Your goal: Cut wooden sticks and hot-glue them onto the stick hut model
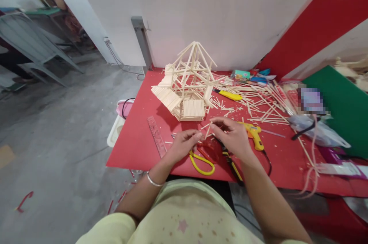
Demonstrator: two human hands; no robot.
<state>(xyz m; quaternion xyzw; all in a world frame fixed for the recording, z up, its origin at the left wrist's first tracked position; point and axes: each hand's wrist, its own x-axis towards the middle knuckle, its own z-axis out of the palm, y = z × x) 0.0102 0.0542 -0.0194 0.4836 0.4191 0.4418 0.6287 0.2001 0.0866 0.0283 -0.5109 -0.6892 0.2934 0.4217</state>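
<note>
My right hand [230,134] is closed in a pinch on thin wooden sticks [207,131], which meet at its fingertips. Just left of it, my left hand [185,144] is also pinched, with the end of a small wooden stick showing by its fingertips; its grip is partly hidden. Beyond both hands stands a stick-built model [194,109], with an open pointed roof frame and slatted panels around its sides. Under the hands lie yellow-handled scissors [202,169] and black-and-yellow pliers [232,165]. Close to my right hand rests a yellow glue gun [255,136].
The red tabletop [129,132] carries a clear ruler [156,136], a yellow utility knife [230,95] and many scattered sticks [267,102]. A plastic bag [319,132] and pink ribbon lie at right. White boards [215,21] stand behind; a chair [31,40] is at far left.
</note>
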